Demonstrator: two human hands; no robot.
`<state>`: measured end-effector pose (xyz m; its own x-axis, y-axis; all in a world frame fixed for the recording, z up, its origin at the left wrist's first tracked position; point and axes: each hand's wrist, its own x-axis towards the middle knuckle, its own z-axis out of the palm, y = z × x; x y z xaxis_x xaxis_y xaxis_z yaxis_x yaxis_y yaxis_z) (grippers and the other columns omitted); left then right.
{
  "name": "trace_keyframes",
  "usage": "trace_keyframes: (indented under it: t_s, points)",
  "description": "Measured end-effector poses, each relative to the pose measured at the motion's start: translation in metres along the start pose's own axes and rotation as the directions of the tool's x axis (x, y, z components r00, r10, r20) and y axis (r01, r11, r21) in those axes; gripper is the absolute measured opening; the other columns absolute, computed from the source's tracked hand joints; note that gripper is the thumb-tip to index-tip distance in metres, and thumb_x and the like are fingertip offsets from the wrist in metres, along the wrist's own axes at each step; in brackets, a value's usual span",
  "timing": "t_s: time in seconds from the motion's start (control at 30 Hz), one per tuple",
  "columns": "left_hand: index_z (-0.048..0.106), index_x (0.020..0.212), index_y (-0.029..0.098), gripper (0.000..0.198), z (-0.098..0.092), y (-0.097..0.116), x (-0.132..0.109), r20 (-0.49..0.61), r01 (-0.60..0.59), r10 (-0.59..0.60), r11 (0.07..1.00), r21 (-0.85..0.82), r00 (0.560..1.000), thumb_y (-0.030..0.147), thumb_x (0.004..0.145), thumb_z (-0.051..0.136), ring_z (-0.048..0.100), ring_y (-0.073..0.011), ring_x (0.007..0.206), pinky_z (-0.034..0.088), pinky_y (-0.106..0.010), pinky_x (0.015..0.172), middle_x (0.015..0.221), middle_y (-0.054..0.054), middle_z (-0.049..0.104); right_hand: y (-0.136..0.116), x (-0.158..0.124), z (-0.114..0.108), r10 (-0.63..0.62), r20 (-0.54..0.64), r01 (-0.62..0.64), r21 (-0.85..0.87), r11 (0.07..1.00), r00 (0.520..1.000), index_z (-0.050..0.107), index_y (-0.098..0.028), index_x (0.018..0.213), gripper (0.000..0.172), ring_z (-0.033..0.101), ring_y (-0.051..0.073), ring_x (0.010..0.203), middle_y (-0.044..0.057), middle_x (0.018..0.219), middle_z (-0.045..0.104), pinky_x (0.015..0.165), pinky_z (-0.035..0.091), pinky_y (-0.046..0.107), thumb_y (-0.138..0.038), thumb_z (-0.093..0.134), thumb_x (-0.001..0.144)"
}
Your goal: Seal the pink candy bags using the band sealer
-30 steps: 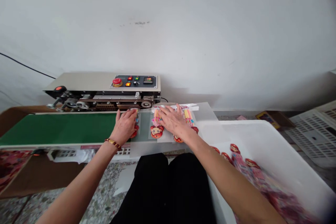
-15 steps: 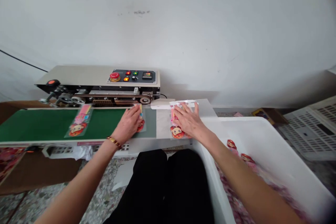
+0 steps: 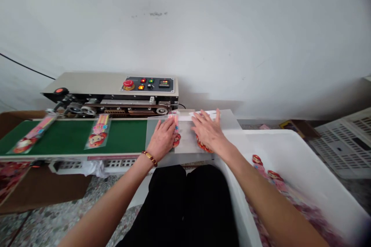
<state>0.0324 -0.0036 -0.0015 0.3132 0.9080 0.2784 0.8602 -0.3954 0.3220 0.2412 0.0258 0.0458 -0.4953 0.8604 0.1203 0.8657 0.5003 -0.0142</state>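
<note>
My left hand [image 3: 164, 139] lies flat, fingers stretched, over a clear packet [image 3: 176, 141] with a red-haired cartoon figure and pink and yellow strips. This packet is at the seam between the green conveyor belt [image 3: 130, 135] and the pale feed plate [image 3: 185, 144]. My right hand [image 3: 207, 129] is spread over more cartoon packets [image 3: 203, 144] on the plate, covering most of them. Two packets lie apart on the belt: a fairly upright one [image 3: 97, 135] and a slanted one [image 3: 31, 135] farther left.
Behind the belt stands a band sealing machine [image 3: 95, 83] with lit buttons and a red knob [image 3: 128, 84]. A white tub [image 3: 278, 135] at my right holds many cartoon pieces. A cardboard box [image 3: 49, 189] sits below left, and a plastic crate [image 3: 344, 142] at far right.
The belt packets have travelled left, including the one that was under my left hand. My left hand has shifted right onto another packet. The right hand stays over the plate.
</note>
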Motion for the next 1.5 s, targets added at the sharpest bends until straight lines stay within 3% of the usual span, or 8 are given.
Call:
trace_keyframes:
  t_s: [0.17,0.37,0.53,0.73,0.93,1.2,1.33,1.5]
  points:
    - [0.057,0.135,0.016,0.043,-0.016,-0.060,-0.022,-0.011,0.037,-0.037,0.999,-0.001,0.999,0.032,0.101,0.038,0.047,-0.0279,0.143,0.028,-0.057,0.123,0.151,-0.017,0.053,0.021,-0.016,0.002,-0.013,0.067,0.016,-0.035,0.999,0.998,0.063,-0.023,0.131,0.035,0.035,0.038,0.146,0.012,0.153,0.052,0.113,0.001,0.082,-0.021,0.046,0.101]
    - [0.062,0.129,0.019,0.040,-0.050,-0.108,-0.045,-0.071,0.148,-0.140,0.982,0.116,0.988,0.032,0.098,0.040,0.055,-0.0319,0.135,0.026,-0.065,0.120,0.145,-0.016,0.059,-0.034,0.021,0.030,-0.105,0.036,0.102,0.064,0.993,0.994,0.063,-0.023,0.129,0.031,0.037,0.033,0.145,0.012,0.151,0.054,0.117,-0.003,0.077,-0.028,0.050,0.101]
    - [0.065,0.124,0.020,0.036,-0.033,-0.046,-0.027,-0.074,0.058,-0.053,0.996,0.064,0.996,0.024,0.099,0.038,0.062,-0.0264,0.127,0.028,-0.057,0.123,0.131,-0.013,0.069,-0.065,0.036,0.023,-0.030,-0.032,0.035,0.171,0.985,0.999,0.056,-0.023,0.138,0.038,0.038,0.032,0.145,0.013,0.152,0.052,0.116,0.006,0.079,-0.023,0.036,0.106]
    - [0.050,0.144,0.017,0.047,0.001,0.009,0.000,0.028,-0.010,0.010,1.000,-0.020,1.000,0.028,0.098,0.049,0.046,-0.0295,0.143,0.028,-0.056,0.124,0.152,-0.016,0.052,-0.014,-0.005,-0.002,0.133,0.028,-0.135,0.056,0.989,0.991,0.059,-0.023,0.137,0.044,0.036,0.037,0.146,0.012,0.152,0.053,0.114,0.003,0.082,-0.018,0.032,0.104]
    - [0.052,0.142,0.019,0.045,-0.019,-0.048,-0.012,0.095,-0.033,0.040,0.997,-0.071,0.995,0.030,0.098,0.047,0.045,-0.0277,0.144,0.023,-0.059,0.125,0.153,-0.015,0.051,0.012,-0.028,0.008,0.032,0.069,-0.030,-0.025,0.999,0.997,0.057,-0.021,0.141,0.049,0.031,0.038,0.149,0.013,0.157,0.047,0.113,-0.002,0.082,-0.010,0.040,0.096]
    - [0.059,0.133,0.020,0.046,-0.062,-0.129,-0.048,0.056,0.053,-0.056,0.997,0.048,0.997,0.047,0.099,0.043,0.052,-0.0325,0.138,0.028,-0.065,0.121,0.146,-0.013,0.059,-0.062,0.027,0.031,-0.048,-0.036,0.052,0.141,0.989,0.998,0.061,-0.021,0.132,0.035,0.035,0.032,0.147,0.014,0.152,0.051,0.117,0.001,0.078,-0.021,0.040,0.104]
    - [0.062,0.125,0.019,0.036,-0.057,-0.103,-0.043,-0.145,0.048,-0.031,0.992,0.114,0.989,0.035,0.101,0.041,0.062,-0.0283,0.127,0.030,-0.061,0.122,0.133,-0.013,0.068,-0.074,0.035,0.026,-0.027,-0.059,0.038,0.195,0.980,0.998,0.058,-0.022,0.136,0.036,0.037,0.032,0.146,0.013,0.152,0.051,0.116,0.004,0.079,-0.025,0.036,0.107]
    - [0.057,0.135,0.016,0.040,-0.015,-0.020,-0.008,-0.043,-0.094,0.094,0.996,0.001,0.995,0.028,0.101,0.040,0.053,-0.0253,0.138,0.031,-0.053,0.124,0.143,-0.015,0.061,-0.034,0.001,0.010,0.081,-0.021,-0.078,0.119,0.990,0.997,0.056,-0.021,0.142,0.043,0.040,0.037,0.144,0.013,0.151,0.054,0.116,0.002,0.079,-0.020,0.036,0.104]
